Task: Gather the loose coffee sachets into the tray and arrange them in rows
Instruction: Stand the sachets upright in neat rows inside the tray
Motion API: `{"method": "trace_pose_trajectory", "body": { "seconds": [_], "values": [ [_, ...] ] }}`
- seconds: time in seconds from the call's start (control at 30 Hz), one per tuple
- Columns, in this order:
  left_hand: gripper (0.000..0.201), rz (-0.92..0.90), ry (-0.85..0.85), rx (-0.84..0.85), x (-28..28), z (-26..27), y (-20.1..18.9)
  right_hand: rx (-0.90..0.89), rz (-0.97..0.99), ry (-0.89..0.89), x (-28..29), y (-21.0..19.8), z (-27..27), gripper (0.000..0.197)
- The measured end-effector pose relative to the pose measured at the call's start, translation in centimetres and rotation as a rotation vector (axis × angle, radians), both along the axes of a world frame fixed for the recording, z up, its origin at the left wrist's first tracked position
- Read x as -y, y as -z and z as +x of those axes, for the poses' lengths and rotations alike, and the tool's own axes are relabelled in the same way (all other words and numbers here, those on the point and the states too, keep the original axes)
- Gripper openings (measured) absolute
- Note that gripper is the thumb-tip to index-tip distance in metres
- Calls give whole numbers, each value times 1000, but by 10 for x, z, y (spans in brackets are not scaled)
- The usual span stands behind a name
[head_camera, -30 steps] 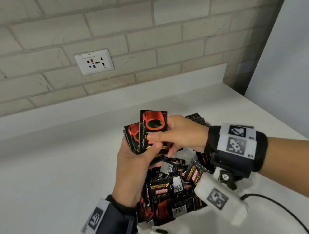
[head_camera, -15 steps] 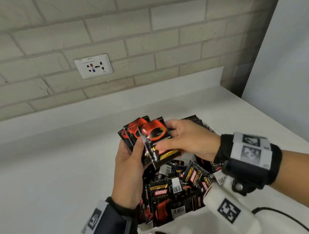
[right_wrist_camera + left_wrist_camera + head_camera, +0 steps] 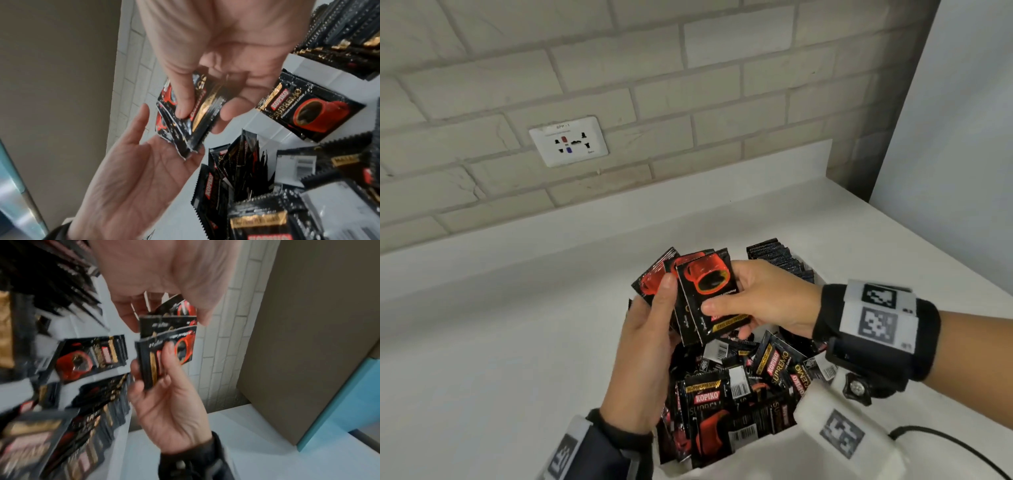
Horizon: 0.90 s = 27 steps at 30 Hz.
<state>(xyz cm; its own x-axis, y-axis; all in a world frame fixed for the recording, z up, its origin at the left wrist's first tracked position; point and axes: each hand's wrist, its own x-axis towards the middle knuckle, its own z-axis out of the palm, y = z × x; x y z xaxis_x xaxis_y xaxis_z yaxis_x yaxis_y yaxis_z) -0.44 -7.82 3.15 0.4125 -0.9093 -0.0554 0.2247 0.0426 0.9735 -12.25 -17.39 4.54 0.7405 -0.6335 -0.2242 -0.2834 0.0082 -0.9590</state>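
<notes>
My left hand holds a small fanned stack of black sachets with red cups printed on them, above the white tray. Its thumb presses on the stack's front. My right hand pinches the front sachet between thumb and fingers, against that stack. In the right wrist view the stack rests on the left hand's fingers. A loose heap of sachets fills the tray below both hands. A tidy row of sachets stands on edge at the tray's far right.
The tray sits on a white counter against a brick wall with a socket plate. A pale panel closes off the right side. A black cable trails from my right wrist unit.
The right hand has tilted the front sachet from upright to slanted and brought it down onto the stack in the left hand. Both hands sit slightly lower.
</notes>
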Motion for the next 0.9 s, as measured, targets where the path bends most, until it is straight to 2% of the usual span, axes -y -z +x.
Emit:
{"method": "trace_pose_trajectory", "body": {
  "seconds": [0.07, 0.13, 0.2, 0.27, 0.33, 0.43, 0.5, 0.57, 0.67, 0.77, 0.83, 0.9],
  "values": [
    [53, -41, -135, 171, 1, 12, -3, -80, -82, -46, 2, -8, -3, 20],
    [62, -97, -196, 521, 1, 24, -13, -203, -258, -122, 3, -18, -4, 20],
    [63, -52, -65, 820, 0, 28, -25, -338, -501, -221, 2, -30, -1, 14],
    [57, 78, 166, 906, 1, 25, -34, -438, -701, -294, 0, -41, 2, 18],
    [37, 145, 285, 873, 2, 24, -36, -503, -855, -334, -1, -51, 5, 15],
    [11, 166, 279, 805, 3, 24, -36, -521, -915, -332, 2, -58, 5, 14],
    [6, 159, 242, 668, 4, 23, -32, -413, -806, -259, 6, -54, 3, 17],
    [6, 100, 116, 506, 6, 21, -24, -196, -621, -82, 10, -48, 0, 24],
    [20, 21, -57, 160, 9, 15, -9, 21, -306, 159, 12, -35, -6, 42],
    [29, -11, -124, -108, 10, 6, 1, 85, -14, 177, 5, -23, -9, 47],
    [31, 0, -135, -129, 11, -3, 7, 117, 16, 156, 0, -16, -10, 46],
    [30, 25, -111, -55, 10, -15, 12, 152, 15, 150, -3, -12, -8, 47]
  ]
}}
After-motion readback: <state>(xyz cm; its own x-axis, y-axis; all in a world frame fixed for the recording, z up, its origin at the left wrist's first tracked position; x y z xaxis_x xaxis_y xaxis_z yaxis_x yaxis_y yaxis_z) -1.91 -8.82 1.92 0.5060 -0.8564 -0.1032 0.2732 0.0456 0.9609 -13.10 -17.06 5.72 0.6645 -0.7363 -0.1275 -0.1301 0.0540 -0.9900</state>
